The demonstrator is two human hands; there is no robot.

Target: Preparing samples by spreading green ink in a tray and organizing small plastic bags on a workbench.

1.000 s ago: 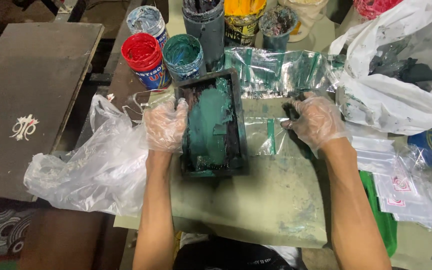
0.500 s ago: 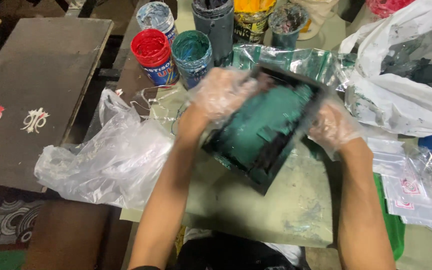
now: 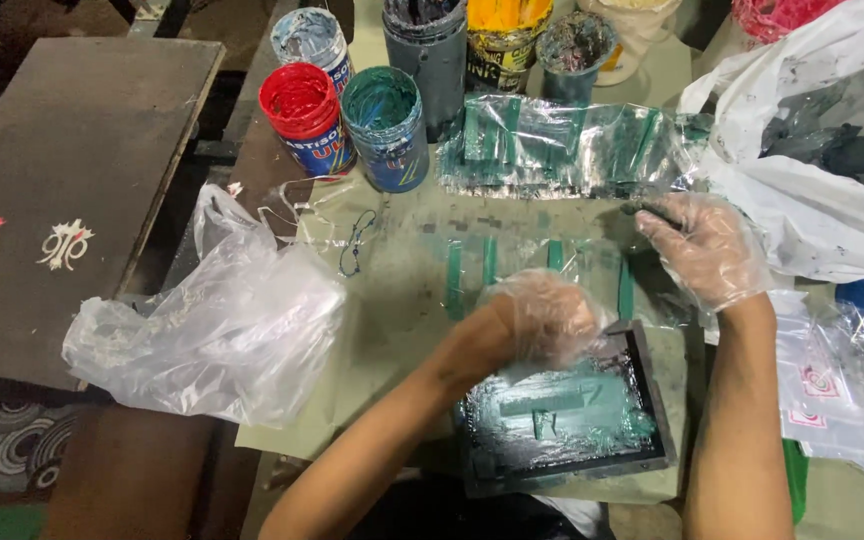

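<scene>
Fingers [image 3: 537,300] of our left hand [image 3: 542,320], inside a thin clear plastic glove, were curled loosely and pressed down on the upper edge of the small black-framed screen [image 3: 562,415]; we could not tell whether they gripped its frame or only rested there. That screen, smeared all over with green ink, lay flat on the desk [image 3: 402,300], close to our body. Our right hand [image 3: 707,250], gloved the same way, was up and to the right of the screen, its fingers [image 3: 667,222] pinched shut on a small dark ink-stained thing [image 3: 647,208] whose kind we could not make out. Beyond the screen lay a clear plastic sheet [image 3: 562,145] streaked with green, and past that stood the open ink pots, a teal one [image 3: 384,125] beside a red one [image 3: 302,115]. Left of the screen sat a crumpled clear plastic bag [image 3: 222,320].
</scene>
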